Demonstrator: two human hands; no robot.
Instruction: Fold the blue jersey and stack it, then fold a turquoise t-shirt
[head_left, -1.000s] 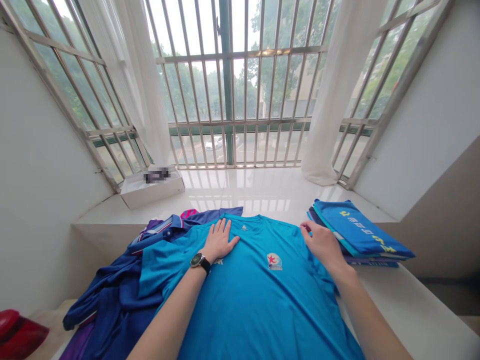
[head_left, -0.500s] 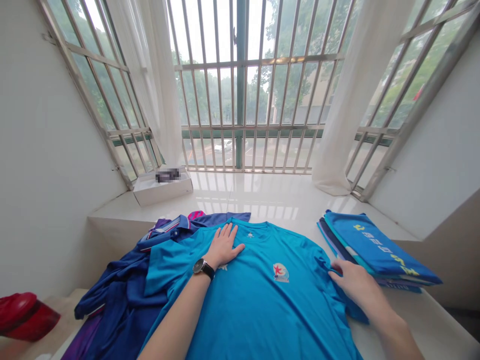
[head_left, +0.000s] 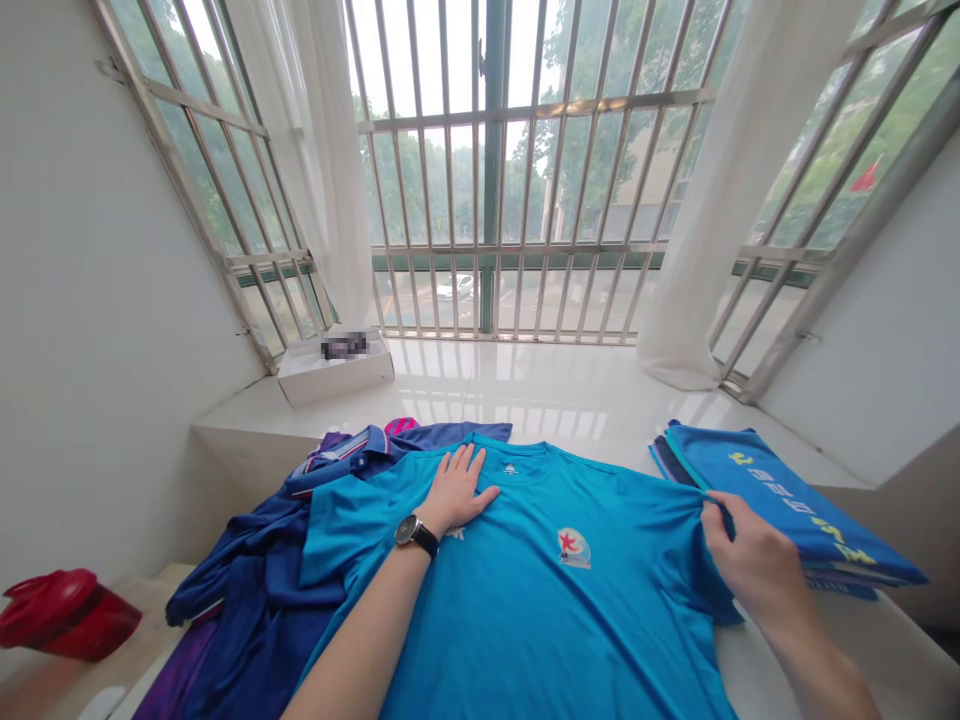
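Observation:
A bright blue T-shirt (head_left: 540, 610) with a small star badge lies spread front-up before me. My left hand (head_left: 457, 490), a black watch on its wrist, rests flat and open on the shirt's chest just below the collar. My right hand (head_left: 746, 565) is closed in a pinch on the shirt's right sleeve (head_left: 694, 520), pulling it out sideways. The sleeve edge sits right beside a stack of folded blue shirts (head_left: 780, 505).
A heap of dark blue and purple garments (head_left: 247, 590) lies at the left under the shirt. A white box (head_left: 335, 365) stands on the glossy window ledge (head_left: 540, 395). A red object (head_left: 64, 620) sits at far left. Barred windows and white curtains stand behind.
My right hand slid from the shirt's right shoulder outward to the sleeve and pinched it. The left hand stayed flat on the chest. My view shifted slightly left.

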